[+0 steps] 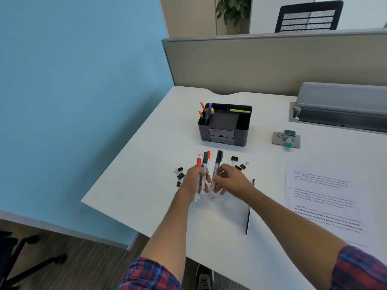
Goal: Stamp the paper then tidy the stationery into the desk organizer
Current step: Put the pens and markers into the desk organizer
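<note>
While gripping a bundle of markers (202, 172) in the left hand (193, 182), pinching one black-capped marker (216, 170) upright in the right hand (231, 181). Nearest on the white desk (146, 174), a dark pen (248, 219); to the right, a printed paper (322, 199). Left of the hands, black binder clips (179, 174); just beyond the right hand, more clips (238, 162). Farther back, a black desk organizer (225, 125) holding orange and purple pens (206, 111); off to its right, well apart, a stamp (287, 139).
</note>
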A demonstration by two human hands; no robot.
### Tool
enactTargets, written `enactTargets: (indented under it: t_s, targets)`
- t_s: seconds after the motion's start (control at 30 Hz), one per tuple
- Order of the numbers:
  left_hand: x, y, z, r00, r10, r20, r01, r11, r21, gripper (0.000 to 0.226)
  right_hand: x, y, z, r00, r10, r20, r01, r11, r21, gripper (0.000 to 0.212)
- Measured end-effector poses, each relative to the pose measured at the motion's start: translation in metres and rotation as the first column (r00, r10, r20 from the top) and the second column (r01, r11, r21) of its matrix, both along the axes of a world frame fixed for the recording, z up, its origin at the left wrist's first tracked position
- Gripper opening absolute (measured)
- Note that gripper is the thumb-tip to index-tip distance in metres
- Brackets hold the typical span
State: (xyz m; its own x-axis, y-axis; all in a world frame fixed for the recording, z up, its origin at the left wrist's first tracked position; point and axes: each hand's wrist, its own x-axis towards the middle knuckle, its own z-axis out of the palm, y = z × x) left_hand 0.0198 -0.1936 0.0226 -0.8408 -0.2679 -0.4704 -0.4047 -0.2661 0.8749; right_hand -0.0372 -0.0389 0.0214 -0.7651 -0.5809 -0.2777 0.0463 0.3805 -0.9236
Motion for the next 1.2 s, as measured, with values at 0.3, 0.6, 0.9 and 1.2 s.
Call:
enactTargets:
  t_s: [0.3, 0.6, 0.9, 1.2]
  targets:
    - [-0.013, 0.012, -0.005, 0.989, 0.145, 0.038, -0.149, 0.978, 0.145, 0.021, -0.003, 0.004, 0.002, 0.999, 0.001, -0.052, -0.001, 1.000, 0.011, 0.012]
    - [-0.019, 0.005, -0.007, 0.998, 0.055, -0.004, -0.053, 0.977, 0.206, 0.018, -0.007, 0.009, 0.004, 0.998, -0.037, -0.049, 0.035, 0.999, -0.030, 0.012]
    - [-0.022, -0.002, 0.003, 0.989, -0.094, -0.110, 0.106, 0.989, 0.102, 0.032, -0.023, 0.008, 0.009, 0.956, -0.201, -0.211, 0.216, 0.975, 0.049, 0.025]
    - [-0.032, -0.006, 0.005, 0.984, -0.101, -0.145, 0.091, 0.993, -0.073, 0.031, -0.042, -0.004, 0.023, 0.974, -0.154, -0.164, 0.171, 0.981, 0.095, 0.064]
